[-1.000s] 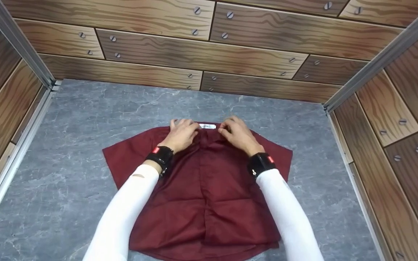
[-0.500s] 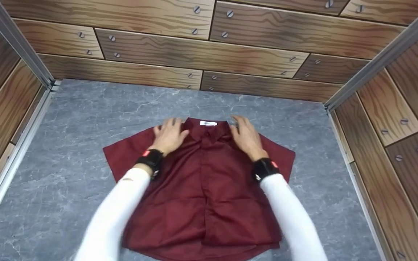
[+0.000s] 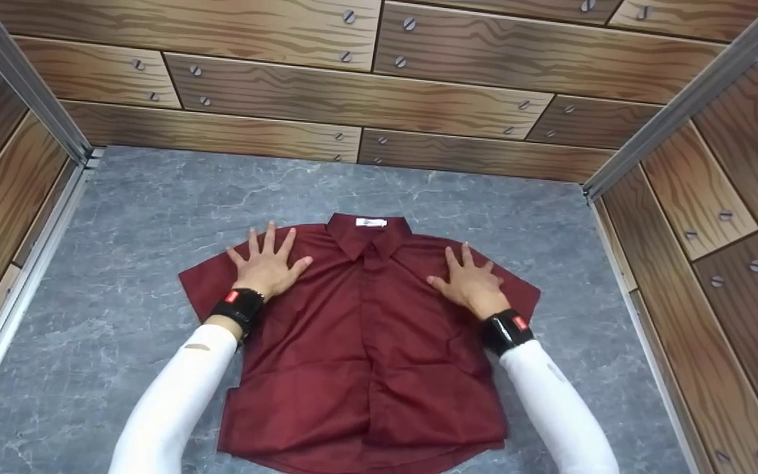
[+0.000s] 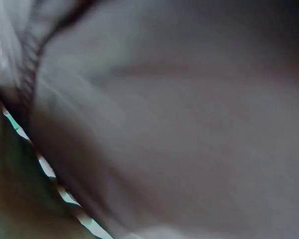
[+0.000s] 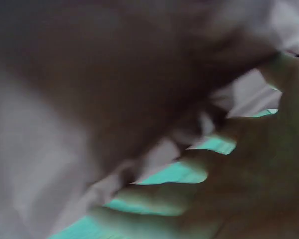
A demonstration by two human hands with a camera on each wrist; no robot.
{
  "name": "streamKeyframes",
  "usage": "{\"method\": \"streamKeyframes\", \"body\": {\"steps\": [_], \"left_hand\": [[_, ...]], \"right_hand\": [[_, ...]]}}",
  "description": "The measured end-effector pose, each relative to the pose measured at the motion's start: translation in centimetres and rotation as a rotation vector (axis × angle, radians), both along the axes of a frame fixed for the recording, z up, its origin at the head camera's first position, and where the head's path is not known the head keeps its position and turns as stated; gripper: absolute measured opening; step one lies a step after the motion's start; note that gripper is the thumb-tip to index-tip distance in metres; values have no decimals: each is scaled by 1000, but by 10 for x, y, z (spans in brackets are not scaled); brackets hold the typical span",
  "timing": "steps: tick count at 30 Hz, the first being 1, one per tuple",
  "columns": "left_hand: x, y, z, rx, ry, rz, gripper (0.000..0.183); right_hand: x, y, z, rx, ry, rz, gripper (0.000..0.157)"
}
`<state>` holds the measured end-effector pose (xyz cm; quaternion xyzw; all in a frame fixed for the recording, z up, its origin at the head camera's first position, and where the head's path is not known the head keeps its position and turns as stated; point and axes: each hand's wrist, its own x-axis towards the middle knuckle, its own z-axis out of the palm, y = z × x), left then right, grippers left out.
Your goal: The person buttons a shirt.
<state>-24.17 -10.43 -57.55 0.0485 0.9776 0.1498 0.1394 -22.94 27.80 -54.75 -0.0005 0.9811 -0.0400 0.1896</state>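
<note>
A dark red short-sleeved shirt [image 3: 366, 316] lies front side up, its collar toward the back wall and a white label [image 3: 371, 222] showing inside the neck. My left hand [image 3: 266, 266] rests with spread fingers on the shoulder at the left, near the sleeve. On the opposite shoulder my right hand [image 3: 474, 280] lies flat with its fingers apart. Both wrist views are blurred; the left one shows mostly shirt cloth [image 4: 179, 124], and in the right one spread fingers [image 5: 139, 219] appear beside the fabric.
The shirt is on a grey marbled surface [image 3: 155, 197]. Wood-patterned panels [image 3: 274, 99] stand behind it and along both sides, with metal rails [image 3: 682, 99] at the corners. The shirt's hem reaches the bottom of the head view.
Both hands have left the collar and moved outward and nearer along the shoulders, fingers spreading. The collar, earlier partly covered, now stands fully in sight with its points lying down.
</note>
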Motion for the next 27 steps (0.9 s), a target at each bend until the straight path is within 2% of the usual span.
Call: {"method": "streamKeyframes", "body": {"steps": [4, 7, 11, 16, 18, 21, 24, 27], "left_hand": [[6, 12, 4, -9, 106, -32, 79], [11, 19, 6, 24, 130, -77, 79], [9, 22, 6, 27, 59, -96, 86], [-7, 20, 5, -1, -34, -101, 101], [-14, 21, 6, -3, -58, -97, 105], [-20, 23, 6, -9, -68, -92, 109], [-20, 27, 8, -17, 2, -108, 108], [-16, 35, 10, 27, 158, -171, 97]], "right_hand": [[-1, -15, -2, -61, 136, 118, 76], [-1, -23, -4, -139, 96, 192, 75], [-7, -27, -8, -154, 16, 172, 81], [-23, -25, -7, -152, -13, 150, 86], [-27, -26, -6, -152, -10, 150, 86], [-28, -31, -4, -147, 45, 163, 83], [-21, -40, -1, -146, 124, 203, 77], [-13, -50, -1, -150, 135, 248, 76]]}}
